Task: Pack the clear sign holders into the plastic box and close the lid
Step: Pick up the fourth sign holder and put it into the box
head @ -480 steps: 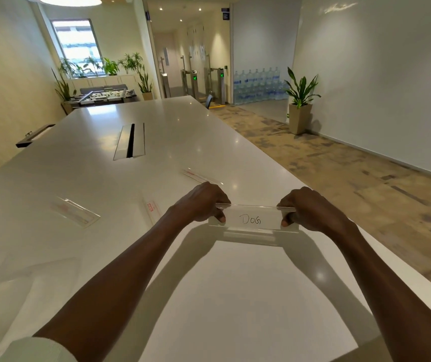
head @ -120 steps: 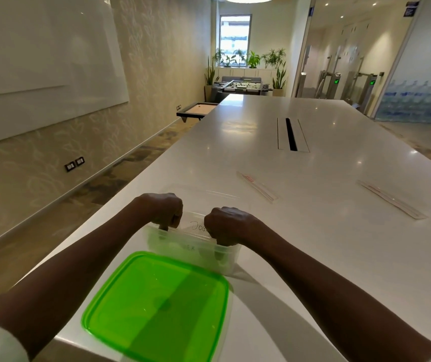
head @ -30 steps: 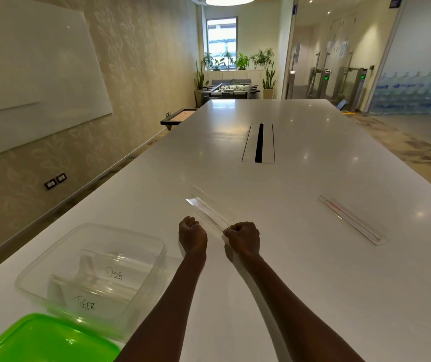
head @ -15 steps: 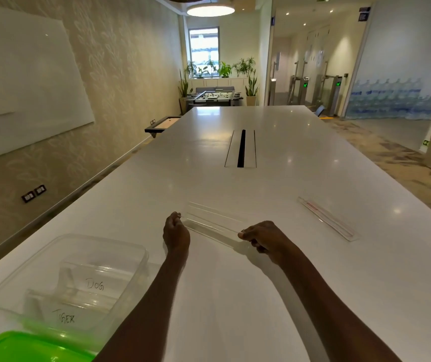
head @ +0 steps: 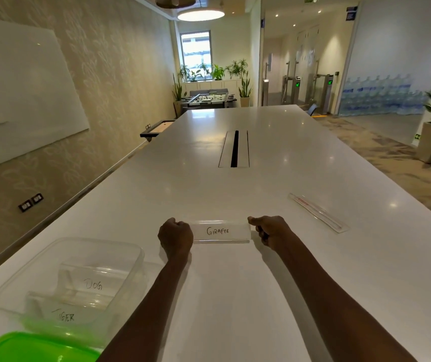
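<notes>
Since a moment ago the GIRAFEE sign holder point(head: 220, 232) got stood upright, left hand point(head: 175, 237) and right hand point(head: 270, 230) pinching its ends, probably so it carries level to the plastic box point(head: 60, 284).

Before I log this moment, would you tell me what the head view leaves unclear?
- Green lid: cut off by the bottom edge.
- Far sign holder: red print too small to read.
- Left hand: fingertips hidden behind its own knuckles on the GIRAFEE sign holder.
</notes>
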`<state>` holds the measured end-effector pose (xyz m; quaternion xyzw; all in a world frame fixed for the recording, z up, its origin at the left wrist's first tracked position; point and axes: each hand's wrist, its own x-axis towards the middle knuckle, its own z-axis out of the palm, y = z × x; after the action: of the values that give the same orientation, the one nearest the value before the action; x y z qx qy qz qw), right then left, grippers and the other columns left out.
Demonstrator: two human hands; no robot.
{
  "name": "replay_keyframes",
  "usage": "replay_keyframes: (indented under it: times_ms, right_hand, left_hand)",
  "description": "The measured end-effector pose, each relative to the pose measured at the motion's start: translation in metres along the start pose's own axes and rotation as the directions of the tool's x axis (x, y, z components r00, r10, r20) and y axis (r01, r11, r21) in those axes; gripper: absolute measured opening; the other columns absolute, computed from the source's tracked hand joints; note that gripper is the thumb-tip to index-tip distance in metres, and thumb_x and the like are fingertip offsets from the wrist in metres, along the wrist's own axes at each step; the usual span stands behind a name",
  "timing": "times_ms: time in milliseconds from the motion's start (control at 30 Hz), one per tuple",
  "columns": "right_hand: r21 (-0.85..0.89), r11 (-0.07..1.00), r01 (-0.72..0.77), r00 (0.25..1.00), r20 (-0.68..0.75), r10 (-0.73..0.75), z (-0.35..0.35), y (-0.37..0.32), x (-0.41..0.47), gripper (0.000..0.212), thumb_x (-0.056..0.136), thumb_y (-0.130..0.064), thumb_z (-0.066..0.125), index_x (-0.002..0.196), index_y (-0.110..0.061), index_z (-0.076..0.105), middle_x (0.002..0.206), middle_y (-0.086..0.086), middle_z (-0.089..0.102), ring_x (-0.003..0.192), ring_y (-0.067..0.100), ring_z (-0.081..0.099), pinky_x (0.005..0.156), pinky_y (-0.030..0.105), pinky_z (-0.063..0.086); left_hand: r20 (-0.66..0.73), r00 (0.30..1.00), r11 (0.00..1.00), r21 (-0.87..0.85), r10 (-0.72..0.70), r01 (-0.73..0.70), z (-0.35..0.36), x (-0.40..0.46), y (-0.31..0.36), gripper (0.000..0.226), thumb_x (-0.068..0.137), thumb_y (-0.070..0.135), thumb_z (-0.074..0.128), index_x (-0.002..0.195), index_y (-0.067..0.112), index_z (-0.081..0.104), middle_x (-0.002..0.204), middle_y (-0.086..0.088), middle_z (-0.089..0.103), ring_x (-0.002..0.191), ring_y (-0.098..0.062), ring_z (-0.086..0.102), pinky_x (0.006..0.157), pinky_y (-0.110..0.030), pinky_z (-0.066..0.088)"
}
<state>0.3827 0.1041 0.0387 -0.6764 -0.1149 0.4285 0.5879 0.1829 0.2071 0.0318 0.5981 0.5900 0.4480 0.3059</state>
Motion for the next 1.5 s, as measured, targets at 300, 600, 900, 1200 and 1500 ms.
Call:
replay_keyframes:
  times_ms: [300, 600, 900, 1200, 1500]
  right_hand:
    - [-0.139, 0.989, 0.042, 0.997, -0.052, -0.050, 0.004, 0.005, 0.002, 0.030, 0.079, -0.008, 0.078, 0.065, -0.004, 0.052, 0.059, 0.006, 0.039, 0.048, 0.014, 0.031, 0.044, 0.026, 0.026]
    - [-0.365, 0.912, 0.186, 0.958, -0.140, -0.252, 0.003, 0.012, 0.016, 0.040, 0.071, -0.030, 0.084, 0.071, 0.001, 0.060, 0.070, 0.015, 0.063, 0.055, 0.025, 0.055, 0.054, 0.033, 0.045]
    - [-0.768, 0.285, 0.573, 0.777, 0.400, -0.486, 0.011, -0.004, 0.006, 0.055, 0.076, -0.021, 0.080, 0.127, -0.012, 0.061, 0.130, 0.005, 0.063, 0.122, 0.023, 0.055, 0.099, 0.032, 0.042]
    - [-0.820, 0.172, 0.546, 0.804, 0.455, -0.383, 0.027, 0.008, 0.008, 0.049, 0.073, -0.007, 0.073, 0.121, -0.013, 0.066, 0.120, 0.017, 0.066, 0.109, 0.033, 0.061, 0.092, 0.040, 0.051]
    - [-0.824, 0.122, 0.553, 0.779, 0.459, -0.428, 0.027, 0.003, -0.002, 0.034, 0.064, -0.006, 0.071, 0.096, -0.018, 0.074, 0.096, 0.009, 0.073, 0.090, 0.030, 0.064, 0.070, 0.032, 0.049]
  left_hand:
    - [0.089, 0.991, 0.993, 0.078, -0.098, 0.091, -0.010, -0.007, -0.005, 0.022, 0.078, 0.005, 0.045, 0.057, 0.004, 0.042, 0.059, -0.015, 0.049, 0.064, -0.033, 0.048, 0.061, -0.034, 0.037]
    - [0.140, 0.986, 0.984, 0.164, -0.096, 0.072, -0.013, -0.009, 0.000, 0.037, 0.085, 0.014, 0.047, 0.113, -0.009, 0.058, 0.117, -0.029, 0.059, 0.110, -0.042, 0.055, 0.091, -0.040, 0.044]
    - [0.596, 0.789, 0.806, 0.390, 0.147, -0.445, -0.013, 0.016, 0.012, 0.054, 0.077, 0.026, 0.077, 0.126, 0.012, 0.059, 0.131, -0.009, 0.060, 0.117, -0.026, 0.057, 0.099, -0.034, 0.044]
    - [0.723, 0.682, 0.662, 0.456, 0.114, -0.595, -0.015, 0.029, 0.007, 0.031, 0.069, 0.003, 0.060, 0.096, 0.015, 0.070, 0.089, -0.007, 0.071, 0.074, -0.016, 0.063, 0.062, -0.026, 0.043]
    - [0.762, 0.636, 0.635, 0.435, 0.118, -0.639, -0.022, 0.029, 0.016, 0.031, 0.059, 0.000, 0.058, 0.082, 0.011, 0.074, 0.073, -0.005, 0.073, 0.069, -0.019, 0.066, 0.065, -0.027, 0.050]
